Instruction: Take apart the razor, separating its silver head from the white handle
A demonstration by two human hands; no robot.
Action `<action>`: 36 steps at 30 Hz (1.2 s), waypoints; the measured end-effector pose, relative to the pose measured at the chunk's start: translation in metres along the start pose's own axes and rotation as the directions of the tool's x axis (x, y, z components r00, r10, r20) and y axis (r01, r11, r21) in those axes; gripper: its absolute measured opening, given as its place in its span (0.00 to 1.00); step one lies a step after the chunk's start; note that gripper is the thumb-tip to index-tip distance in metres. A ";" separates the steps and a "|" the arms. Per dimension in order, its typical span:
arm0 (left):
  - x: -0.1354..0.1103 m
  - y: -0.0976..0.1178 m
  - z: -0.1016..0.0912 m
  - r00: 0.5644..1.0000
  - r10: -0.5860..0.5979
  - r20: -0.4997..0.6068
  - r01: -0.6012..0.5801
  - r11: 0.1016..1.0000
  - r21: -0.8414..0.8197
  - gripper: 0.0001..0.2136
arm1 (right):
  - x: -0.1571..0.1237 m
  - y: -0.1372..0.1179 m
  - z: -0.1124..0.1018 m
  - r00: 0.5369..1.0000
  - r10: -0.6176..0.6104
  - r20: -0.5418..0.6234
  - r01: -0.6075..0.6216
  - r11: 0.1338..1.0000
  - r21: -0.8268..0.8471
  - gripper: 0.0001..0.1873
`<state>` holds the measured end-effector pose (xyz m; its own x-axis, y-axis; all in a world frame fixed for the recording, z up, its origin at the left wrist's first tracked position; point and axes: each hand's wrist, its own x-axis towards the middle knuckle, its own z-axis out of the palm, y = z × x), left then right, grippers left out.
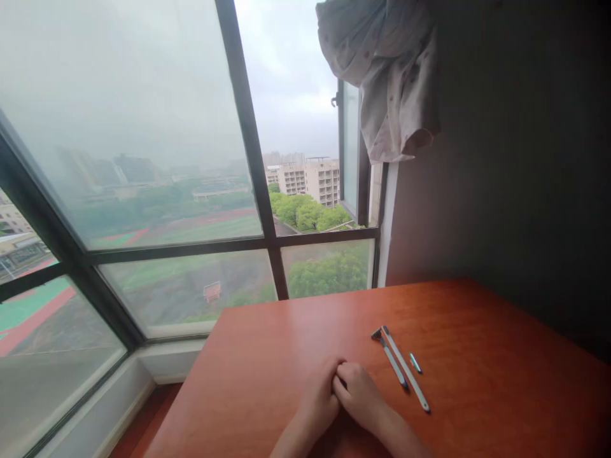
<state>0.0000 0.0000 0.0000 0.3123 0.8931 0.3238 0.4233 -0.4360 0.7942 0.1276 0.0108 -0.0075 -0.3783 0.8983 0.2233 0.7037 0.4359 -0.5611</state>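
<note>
My left hand [324, 389] and my right hand [356, 388] rest together over the front part of the table, fingers curled and touching one another. No object shows in either hand, though the inner sides of the fingers are hidden. To the right of my hands lies a grey-handled razor [392, 361] with a dark head at its far end. Alongside it is a long, thin, pale grey bar with dark ends [405, 369]. A small teal and silver piece [415, 363] lies farther right; its kind I cannot make out.
The reddish-brown wooden table [267, 343] reaches to the windows. A dark window frame [270, 238] stands behind it, with one pane [351, 146] swung outward. Light-coloured clothing [396, 83] hangs above the far edge. A dark wall [501, 159] borders the right side.
</note>
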 end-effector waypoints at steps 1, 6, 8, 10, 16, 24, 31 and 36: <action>0.000 0.000 0.000 1.000 -0.001 -0.001 0.001 1.000 -0.001 0.24 | 0.000 0.000 0.000 1.000 0.000 -0.003 0.000 1.000 -0.005 0.13; -0.001 -0.003 0.001 1.000 -0.006 -0.006 0.006 1.000 0.002 0.24 | 0.000 -0.001 -0.001 1.000 0.005 0.000 -0.005 1.000 -0.018 0.13; -0.001 -0.004 0.001 1.000 -0.007 -0.004 0.007 1.000 0.013 0.24 | 0.000 -0.001 -0.001 1.000 0.010 0.009 -0.010 1.000 -0.015 0.13; 0.000 -0.004 0.001 1.000 -0.006 -0.001 0.006 1.000 0.027 0.23 | 0.000 -0.001 -0.001 1.000 0.014 0.016 -0.014 1.000 -0.014 0.13; 0.001 -0.004 0.003 1.000 -0.008 0.000 0.008 1.000 0.022 0.23 | 0.000 0.000 0.000 1.000 0.016 0.023 -0.015 1.000 -0.012 0.13; 0.000 -0.002 0.001 1.000 -0.007 0.006 0.007 1.000 0.011 0.24 | 0.000 0.001 0.000 1.000 0.010 0.010 -0.010 1.000 -0.005 0.13; 0.000 0.000 0.000 1.000 -0.004 0.018 0.004 1.000 0.003 0.24 | -0.001 0.001 0.000 1.000 0.019 0.021 -0.019 1.000 -0.002 0.13; 0.000 -0.002 0.001 1.000 -0.002 0.005 0.002 1.000 0.014 0.24 | -0.001 -0.001 -0.003 0.999 0.023 0.027 -0.023 1.000 -0.007 0.13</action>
<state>-0.0006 0.0009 -0.0021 0.3154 0.8934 0.3201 0.4353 -0.4359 0.7877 0.1287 0.0097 -0.0043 -0.3784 0.9062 0.1888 0.7162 0.4158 -0.5604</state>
